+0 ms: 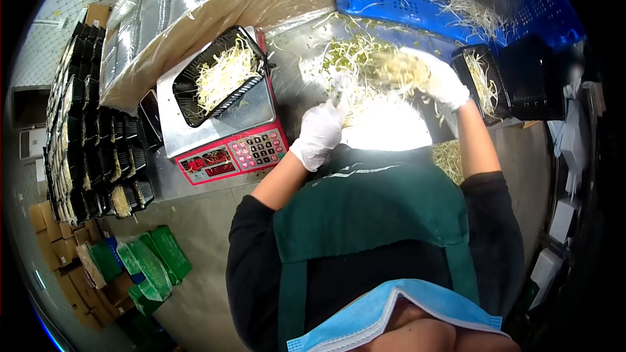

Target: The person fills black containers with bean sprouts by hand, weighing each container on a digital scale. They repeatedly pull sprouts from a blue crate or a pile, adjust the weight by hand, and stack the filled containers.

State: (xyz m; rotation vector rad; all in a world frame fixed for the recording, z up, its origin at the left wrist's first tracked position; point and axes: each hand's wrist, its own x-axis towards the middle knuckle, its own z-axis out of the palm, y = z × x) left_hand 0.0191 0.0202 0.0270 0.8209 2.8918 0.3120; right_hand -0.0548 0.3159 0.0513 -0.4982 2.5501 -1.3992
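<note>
Bean sprouts lie in a loose pile on the metal table. My left hand, in a white glove, is at the pile's near left edge with its fingers curled together; what they pinch is too small to name. Gloved too, my right hand has its fingers around a clump of sprouts at the pile's right side, partly blurred. A black tray holding sprouts sits tilted on the red-trimmed scale. Right of my right hand stands another black tray with sprouts.
A blue crate with sprouts stands at the back right. Empty black trays are at the right. Plastic-wrapped trays stand back left, with tall stacks of filled trays at far left. Green bags lie on the floor.
</note>
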